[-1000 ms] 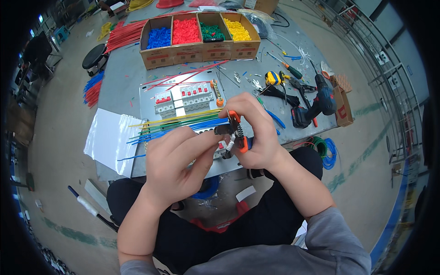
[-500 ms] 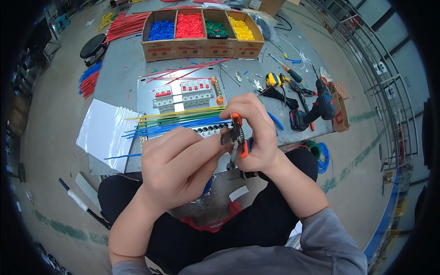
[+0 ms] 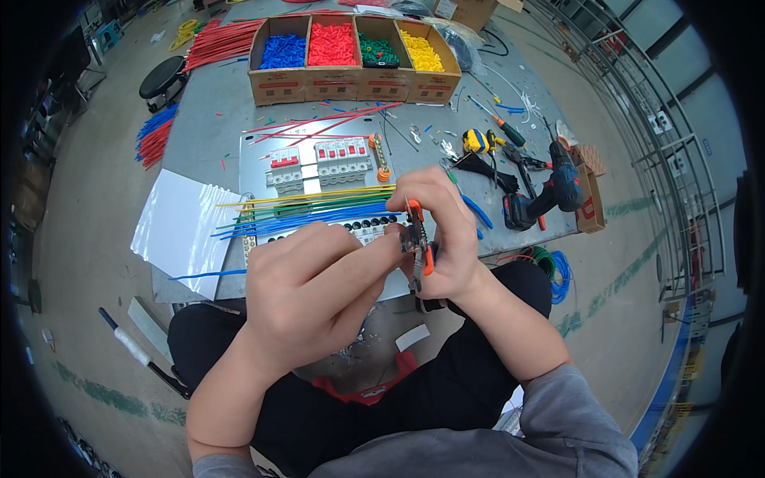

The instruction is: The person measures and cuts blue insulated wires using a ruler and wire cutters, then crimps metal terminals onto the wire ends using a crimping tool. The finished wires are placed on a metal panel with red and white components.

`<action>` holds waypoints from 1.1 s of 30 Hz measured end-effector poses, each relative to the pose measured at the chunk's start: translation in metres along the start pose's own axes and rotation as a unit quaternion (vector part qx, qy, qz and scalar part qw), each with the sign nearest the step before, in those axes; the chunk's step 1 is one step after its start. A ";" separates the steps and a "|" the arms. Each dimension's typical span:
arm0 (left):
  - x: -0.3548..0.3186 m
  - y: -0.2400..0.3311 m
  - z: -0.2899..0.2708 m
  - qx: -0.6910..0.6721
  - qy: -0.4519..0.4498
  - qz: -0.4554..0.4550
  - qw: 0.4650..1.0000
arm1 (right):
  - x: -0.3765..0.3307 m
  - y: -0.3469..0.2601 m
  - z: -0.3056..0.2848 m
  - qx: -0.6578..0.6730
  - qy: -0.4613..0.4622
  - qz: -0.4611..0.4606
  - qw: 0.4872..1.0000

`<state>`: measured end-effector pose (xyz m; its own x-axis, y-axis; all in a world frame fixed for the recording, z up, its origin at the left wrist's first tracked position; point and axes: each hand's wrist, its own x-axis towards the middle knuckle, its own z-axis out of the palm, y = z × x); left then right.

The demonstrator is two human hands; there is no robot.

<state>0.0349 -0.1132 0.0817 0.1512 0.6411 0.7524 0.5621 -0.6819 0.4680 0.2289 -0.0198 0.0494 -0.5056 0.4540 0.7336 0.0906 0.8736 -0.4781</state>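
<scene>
Left hand: my left hand (image 3: 299, 291) is pinching with thumb and index finger pressed together, on the blue wire (image 3: 209, 275) as far as I can judge; the contact itself is hiding behind my knuckles.
Right hand: my right hand (image 3: 450, 239) is wrapping round the orange-handled wire stripper (image 3: 419, 239), fingers curling closed on its grips.
Blue wire: its free end is pointing left from under my left hand, the long axis running roughly left to right; my left hand is the nearer.
Wire stripper: it is lying just right of my left fingertips, standing crosswise to the wire; I cannot tell whether wire is sitting between its jaws.
Wire bundle: yellow, green and blue lengths (image 3: 307, 216) are lying beyond my hands, nearly parallel to the blue wire.
</scene>
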 end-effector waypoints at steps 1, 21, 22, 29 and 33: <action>0.001 0.001 0.000 0.002 -0.002 -0.002 1.000 | -0.001 0.001 0.000 0.005 0.003 0.000 1.000; 0.001 0.003 -0.008 0.049 -0.002 -0.025 0.999 | -0.010 0.002 0.015 0.035 0.009 0.037 0.999; 0.001 -0.002 -0.007 0.060 0.005 -0.030 0.998 | -0.011 0.005 0.017 0.059 0.027 0.073 0.995; -0.010 -0.062 0.001 0.071 -0.048 -0.232 0.969 | 0.002 0.046 -0.013 0.448 0.276 0.395 0.753; -0.025 -0.095 0.027 0.127 -0.196 -0.301 0.924 | 0.005 0.055 -0.038 0.514 0.342 0.451 0.644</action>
<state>-0.0003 -0.0555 0.0061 0.0035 0.9899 0.1415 0.8059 -0.0866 0.5857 0.2637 0.0371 0.0455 -0.1170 0.9741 -0.1933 -0.7113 -0.2180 -0.6682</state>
